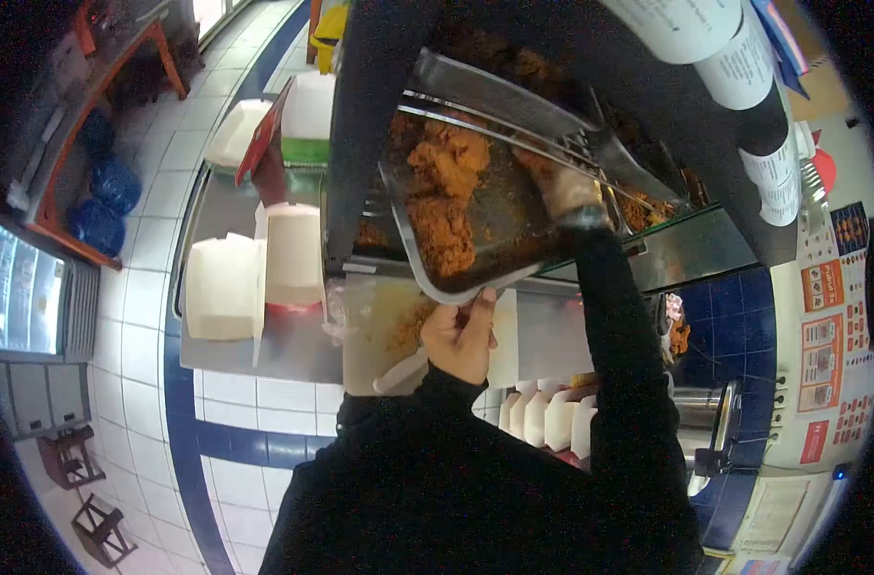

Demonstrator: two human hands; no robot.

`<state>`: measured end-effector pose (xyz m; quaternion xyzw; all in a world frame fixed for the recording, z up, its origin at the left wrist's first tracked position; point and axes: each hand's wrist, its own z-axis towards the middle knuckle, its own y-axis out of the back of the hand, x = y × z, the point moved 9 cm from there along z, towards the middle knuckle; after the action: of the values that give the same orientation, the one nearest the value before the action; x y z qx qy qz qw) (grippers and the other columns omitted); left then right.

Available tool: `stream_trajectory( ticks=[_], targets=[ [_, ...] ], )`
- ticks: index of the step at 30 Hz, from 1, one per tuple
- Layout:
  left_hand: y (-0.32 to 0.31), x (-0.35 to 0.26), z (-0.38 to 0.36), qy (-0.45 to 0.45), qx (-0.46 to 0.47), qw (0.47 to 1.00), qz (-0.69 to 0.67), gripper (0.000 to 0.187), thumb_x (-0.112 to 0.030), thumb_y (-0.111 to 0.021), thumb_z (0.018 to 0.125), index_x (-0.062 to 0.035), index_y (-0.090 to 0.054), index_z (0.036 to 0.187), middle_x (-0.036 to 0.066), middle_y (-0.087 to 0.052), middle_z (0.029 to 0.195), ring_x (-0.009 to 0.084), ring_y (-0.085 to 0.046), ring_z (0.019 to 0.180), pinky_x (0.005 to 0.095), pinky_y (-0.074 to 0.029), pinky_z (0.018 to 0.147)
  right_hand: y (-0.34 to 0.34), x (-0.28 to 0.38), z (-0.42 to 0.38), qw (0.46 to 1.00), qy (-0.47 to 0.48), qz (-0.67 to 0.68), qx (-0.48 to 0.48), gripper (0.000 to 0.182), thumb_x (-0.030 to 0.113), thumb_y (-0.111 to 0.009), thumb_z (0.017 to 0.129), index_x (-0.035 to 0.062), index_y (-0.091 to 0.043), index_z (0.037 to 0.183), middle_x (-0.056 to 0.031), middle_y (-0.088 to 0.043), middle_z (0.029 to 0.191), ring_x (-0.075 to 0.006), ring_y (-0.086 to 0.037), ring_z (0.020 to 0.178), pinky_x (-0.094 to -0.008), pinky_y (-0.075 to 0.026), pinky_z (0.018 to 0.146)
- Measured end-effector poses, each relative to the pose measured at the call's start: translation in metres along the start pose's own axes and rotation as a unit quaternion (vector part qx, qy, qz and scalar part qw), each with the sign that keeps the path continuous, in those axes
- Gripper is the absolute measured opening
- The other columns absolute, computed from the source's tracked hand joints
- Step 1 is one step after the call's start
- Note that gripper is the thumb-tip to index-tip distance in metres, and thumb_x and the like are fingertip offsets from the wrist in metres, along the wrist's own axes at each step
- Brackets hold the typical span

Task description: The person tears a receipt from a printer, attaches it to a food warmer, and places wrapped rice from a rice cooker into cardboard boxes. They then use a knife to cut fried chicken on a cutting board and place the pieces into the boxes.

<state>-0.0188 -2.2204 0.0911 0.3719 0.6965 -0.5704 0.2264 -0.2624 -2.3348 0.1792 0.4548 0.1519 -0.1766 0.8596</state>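
A metal tray point(430, 275) with pieces of fried chicken point(446, 192) juts out, tilted, from a dark display cabinet. My left hand point(461, 340) is closed on the tray's near rim, thumb on the outside. Inside the cabinet, my right hand point(563, 187) reaches over the tray's right side; it is blurred, and its fingers are partly hidden behind thin metal bars point(499, 129). Whether it holds anything I cannot make out. A watch point(582, 218) sits on that wrist. Crumbs point(413, 326) lie on the board point(370, 316) beneath the tray.
Open paper boxes point(224, 287) stand on the counter at left, with more point(307, 105) beyond. Below right is a row of folded boxes point(542, 417). The cabinet's glass edge point(700, 251) lies beside my right forearm. Paper labels point(734, 81) hang on the cabinet.
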Motion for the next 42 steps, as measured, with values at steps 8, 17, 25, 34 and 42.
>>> stream_trajectory(
  ticks=[8, 17, 25, 34, 42],
  targets=[
    [-0.003, 0.003, 0.005, -0.019, 0.011, 0.999, 0.049, 0.018, -0.019, -0.066, 0.086, -0.0009, -0.062, 0.083, 0.002, -0.055, 0.06, 0.0077, -0.046, 0.044, 0.0215, -0.037, 0.041, 0.094, -0.006, -0.072, 0.811, -0.189, 0.488, 0.261, 0.053, 0.044, -0.058, 0.088, 0.008, -0.051, 0.126, -0.0152, -0.066, 0.092, -0.0232, -0.065, 0.082, -0.0393, -0.051, 0.082],
    [-0.013, -0.021, 0.036, -0.502, -0.03, 0.573, 0.647, 0.03, -0.02, -0.061, 0.085, -0.0035, -0.056, 0.11, 0.011, -0.063, 0.092, 0.0244, -0.06, 0.083, 0.0384, -0.05, 0.075, 0.098, -0.055, -0.275, 0.272, -0.391, 0.879, 0.009, 0.037, 0.021, -0.061, 0.09, 0.0043, -0.049, 0.121, -0.0085, -0.063, 0.102, -0.0244, -0.065, 0.089, -0.0374, -0.054, 0.072],
    [-0.028, 0.007, 0.118, -0.383, -0.087, 0.71, 0.584, 0.041, -0.044, -0.046, 0.094, -0.0057, -0.062, 0.098, 0.011, -0.059, 0.075, 0.0236, -0.051, 0.062, 0.0377, -0.044, 0.066, 0.256, -0.181, -0.701, 0.379, -0.777, 0.362, -0.349, 0.038, 0.02, -0.062, 0.087, 0.0048, -0.051, 0.12, -0.0068, -0.063, 0.093, -0.0142, -0.058, 0.067, -0.025, -0.047, 0.057],
    [-0.081, 0.02, 0.138, -0.309, -0.064, 0.79, 0.526, 0.034, -0.036, -0.05, 0.093, -0.0048, -0.061, 0.097, 0.01, -0.061, 0.075, 0.0226, -0.055, 0.059, 0.0354, -0.046, 0.058, 0.355, -0.318, -1.03, 0.399, -0.846, -0.11, 0.336, 0.044, 0.026, -0.071, 0.075, 0.0086, -0.057, 0.113, -0.0184, -0.066, 0.09, -0.033, -0.064, 0.078, -0.0438, -0.05, 0.072],
    [-0.05, -0.038, 0.18, -0.227, -0.013, 0.874, 0.43, 0.028, -0.03, -0.053, 0.091, -0.004, -0.06, 0.096, 0.01, -0.062, 0.076, 0.0217, -0.058, 0.056, 0.0334, -0.047, 0.051, 0.323, -0.317, -1.051, 0.439, -0.768, -0.008, 0.467, 0.044, 0.027, -0.07, 0.075, 0.0086, -0.057, 0.113, -0.0186, -0.066, 0.091, -0.0333, -0.063, 0.08, -0.0437, -0.05, 0.073]
  ],
)
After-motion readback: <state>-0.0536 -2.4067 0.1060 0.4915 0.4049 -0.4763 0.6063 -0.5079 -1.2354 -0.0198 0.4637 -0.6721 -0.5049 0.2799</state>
